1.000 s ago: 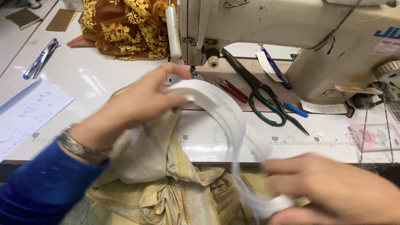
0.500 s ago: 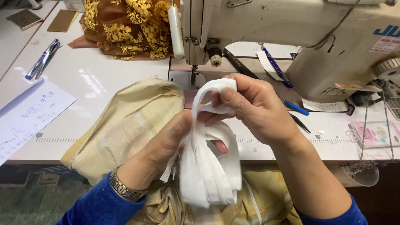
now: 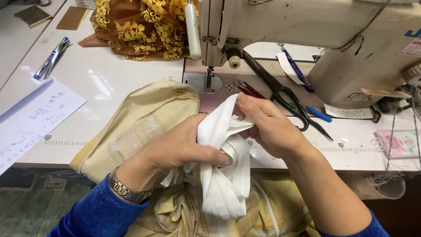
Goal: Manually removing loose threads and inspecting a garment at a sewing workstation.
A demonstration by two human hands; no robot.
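A bundle of white tape (image 3: 226,175), folded into loops, hangs between both hands at the table's front edge. My left hand (image 3: 180,147) grips the bundle from the left, thumb pressed across its middle. My right hand (image 3: 269,125) pinches the upper end of the tape from the right. Pale yellow fabric (image 3: 140,127) lies under my left hand and spills over the edge onto my lap. The sewing machine (image 3: 315,26) stands just behind, its needle area above the hands.
Large black-handled scissors (image 3: 280,92), small red snips (image 3: 247,89) and blue pens (image 3: 318,114) lie on the machine bed right of my hands. Brown gold-embroidered cloth (image 3: 140,26) is piled at the back. A written paper sheet (image 3: 30,120) and metal clips (image 3: 52,57) lie left.
The long loop of white tape stretched between my hands has been gathered into a compact folded bundle. My hands have come together at the table's front edge.
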